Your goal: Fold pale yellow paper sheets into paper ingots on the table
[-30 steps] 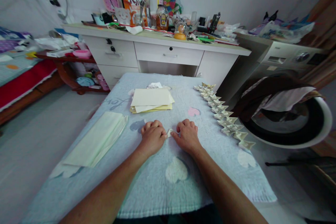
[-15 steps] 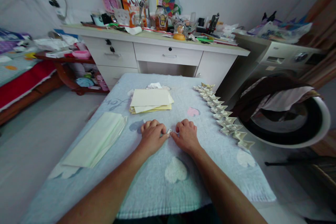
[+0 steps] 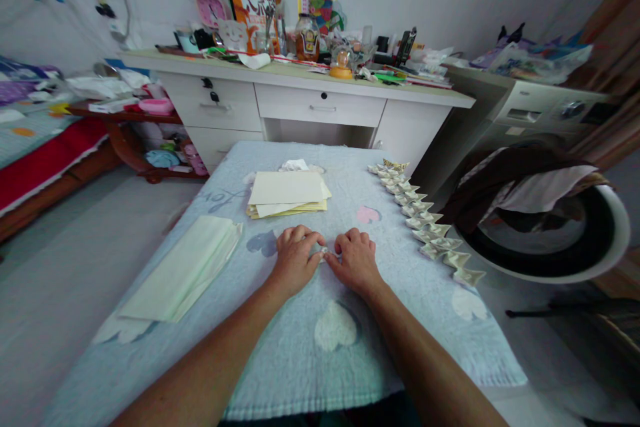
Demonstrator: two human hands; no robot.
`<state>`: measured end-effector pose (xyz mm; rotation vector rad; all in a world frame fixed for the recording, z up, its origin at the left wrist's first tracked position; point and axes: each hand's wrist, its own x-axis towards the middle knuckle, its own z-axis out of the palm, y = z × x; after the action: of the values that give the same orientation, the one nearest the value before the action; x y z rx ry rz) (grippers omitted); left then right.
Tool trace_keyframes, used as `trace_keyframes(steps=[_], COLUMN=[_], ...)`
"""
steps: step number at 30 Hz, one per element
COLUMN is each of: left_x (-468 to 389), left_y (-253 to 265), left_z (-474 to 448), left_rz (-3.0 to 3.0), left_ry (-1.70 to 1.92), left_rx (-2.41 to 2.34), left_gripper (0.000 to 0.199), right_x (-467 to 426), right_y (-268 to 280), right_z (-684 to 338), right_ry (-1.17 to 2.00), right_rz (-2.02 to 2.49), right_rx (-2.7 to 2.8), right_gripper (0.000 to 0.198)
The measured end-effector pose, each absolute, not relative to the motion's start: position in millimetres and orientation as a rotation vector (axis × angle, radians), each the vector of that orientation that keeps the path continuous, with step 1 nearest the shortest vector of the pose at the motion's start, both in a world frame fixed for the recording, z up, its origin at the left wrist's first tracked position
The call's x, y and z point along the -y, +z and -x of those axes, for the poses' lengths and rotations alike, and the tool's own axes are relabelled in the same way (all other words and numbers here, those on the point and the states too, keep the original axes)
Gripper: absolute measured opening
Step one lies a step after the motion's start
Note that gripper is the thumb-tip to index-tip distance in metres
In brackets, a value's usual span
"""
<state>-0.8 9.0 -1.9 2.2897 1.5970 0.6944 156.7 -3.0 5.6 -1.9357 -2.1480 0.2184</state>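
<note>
Between my two thumbs lies a small folded piece of pale paper (image 3: 324, 252), mostly covered by the fingers. My left hand (image 3: 299, 253) pinches its left side, with thumb and forefinger closed on it. On its right side, my right hand (image 3: 355, 257) grips it with the thumb pressed in and the fingers curled. Beyond the hands sits a stack of cream paper sheets (image 3: 287, 188). Off to the left is a pile of longer pale green sheets (image 3: 185, 270). Folded paper pieces with pointed tips (image 3: 423, 220) stand in a slanting row on the right.
A light blue cloth with heart patterns covers the table (image 3: 280, 367). Crumpled white tissue (image 3: 294, 165) lies behind the cream stack. A white desk (image 3: 320, 103) crowded with jars and packets stands beyond. To the right is a washing machine (image 3: 530, 107) with its round door open and clothes hanging out.
My left hand has shifted slightly right and its thumb and forefinger have come closer over the small paper. My right hand stays almost in place.
</note>
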Motion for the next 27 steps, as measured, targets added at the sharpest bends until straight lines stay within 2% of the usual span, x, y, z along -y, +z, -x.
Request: trace_keyframes(steps=[5, 12, 18, 23, 27], left_x=[-13, -12, -12, -12, -12], left_y=[-3, -5, -5, -3, -2], left_z=[2, 5, 5, 4, 4], left_rz=[-2.331, -2.324, -2.311, -2.287, -2.282], left_ry=[0.637, 0.609, 0.608, 0.573, 0.577], left_rx=[-1.444, -1.442, -1.461, -1.486, -1.485], left_gripper=[0.018, 0.02, 0.019, 0.019, 0.019], right_x=[1, -8, -6, -3, -4], right_y=[5, 7, 8, 10, 9], right_z=[-162, -179, -174, -173, -179], right_ry=[0.269, 0.502, 0.479, 0.37, 0.394], right_rz=[1.922, 1.831, 1.89, 1.945, 1.904], right_rx=[2.156, 2.194, 2.16, 2.154, 2.147], right_gripper=[0.026, 0.013, 0.01, 0.022, 0.016])
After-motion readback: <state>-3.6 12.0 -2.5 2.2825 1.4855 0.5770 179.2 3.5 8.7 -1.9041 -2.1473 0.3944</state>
